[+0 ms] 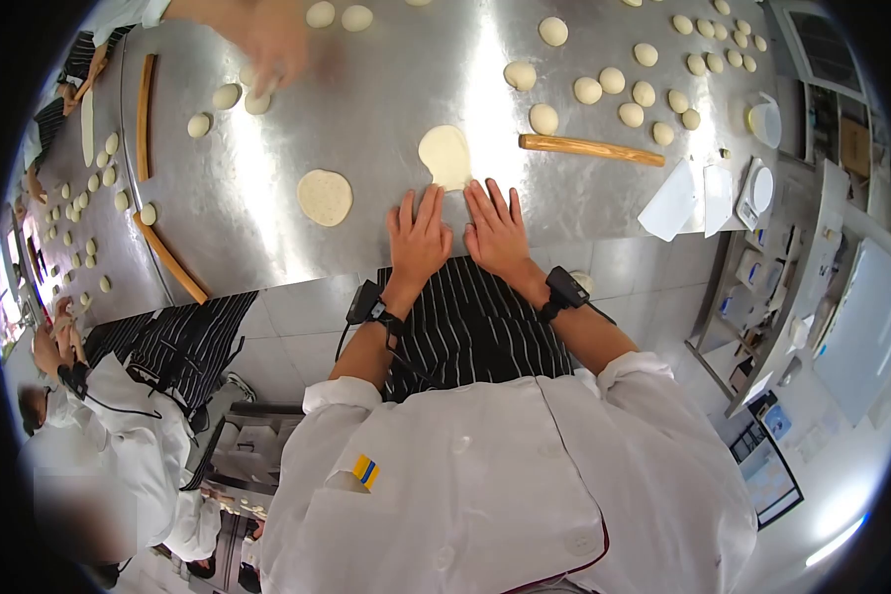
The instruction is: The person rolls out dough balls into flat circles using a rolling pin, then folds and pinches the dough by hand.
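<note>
A flattened piece of dough [445, 150], wide at the far end and narrower toward me, lies on the steel table [386, 104]. At its near left edge are the fingertips of my left hand [421, 235], fingers stretched out and palm down. My right hand [496, 228] mirrors it at the near right edge, its fingers also extended. Both hands are open, thumbs pointing toward each other. To the left rests a round flattened dough disc [325, 198]. A wooden rolling pin [592, 149] lies to the right of the dough.
Several dough balls [612, 80] are spread over the right side. Another person's blurred hand [272, 49] reaches over dough balls at the far left. White scrapers [669, 201] and a scale [756, 190] sit at the right edge. At left, a co-worker [129, 416] stands by more rolling pins [146, 117].
</note>
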Available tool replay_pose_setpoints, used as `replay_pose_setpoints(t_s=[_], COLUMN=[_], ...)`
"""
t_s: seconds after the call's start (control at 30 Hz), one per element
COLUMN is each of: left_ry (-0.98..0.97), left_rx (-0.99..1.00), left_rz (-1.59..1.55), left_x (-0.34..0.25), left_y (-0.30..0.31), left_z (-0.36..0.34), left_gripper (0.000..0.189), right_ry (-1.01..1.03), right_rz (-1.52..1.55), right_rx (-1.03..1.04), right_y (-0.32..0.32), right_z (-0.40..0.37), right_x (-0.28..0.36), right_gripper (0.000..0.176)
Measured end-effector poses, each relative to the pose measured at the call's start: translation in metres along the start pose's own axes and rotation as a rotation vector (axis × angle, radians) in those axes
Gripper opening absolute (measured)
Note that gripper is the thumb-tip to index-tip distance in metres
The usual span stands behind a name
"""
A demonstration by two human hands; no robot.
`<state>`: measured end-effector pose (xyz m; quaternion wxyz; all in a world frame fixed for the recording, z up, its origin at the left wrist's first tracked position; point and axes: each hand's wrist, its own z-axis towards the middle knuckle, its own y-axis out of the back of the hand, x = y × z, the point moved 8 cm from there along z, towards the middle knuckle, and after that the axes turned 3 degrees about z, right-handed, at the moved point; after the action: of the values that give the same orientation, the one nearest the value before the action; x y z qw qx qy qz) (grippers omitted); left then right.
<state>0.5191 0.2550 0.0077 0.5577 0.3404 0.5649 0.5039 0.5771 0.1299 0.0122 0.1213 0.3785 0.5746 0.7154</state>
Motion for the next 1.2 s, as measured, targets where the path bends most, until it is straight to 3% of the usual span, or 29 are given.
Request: replay_pose_setpoints(t_s=[0.17,0.33,0.63,1.2], left_ry=[-0.058,0.058,0.129,0.03], left_rx=[-0.012,0.125,0.089,0.064], left_rz=[0.021,0.029,-0.023,-0.02], left_x=[-0.002,0.0,0.007,0.008], left_y=[0.004,-0.001,-0.001,0.004], left_z=[0.005,0.013,0.006,-0.005], left_gripper=[0.063,0.068,0.069,0.066], right_ry=[-0.061,-0.04,-0.095,-0.037], right_rz=[0.016,-0.011,0.024,0.003], right_rx=[0.071,0.057,0.072,0.03], right_y=[-0.004,-0.001,-0.002,0.003], right_z=[0.004,0.023,0.019,0.007], right_x=[-0.002,-0.004,-0.005,-0.009], right_gripper=[0.068,0.067,0.065,0.062])
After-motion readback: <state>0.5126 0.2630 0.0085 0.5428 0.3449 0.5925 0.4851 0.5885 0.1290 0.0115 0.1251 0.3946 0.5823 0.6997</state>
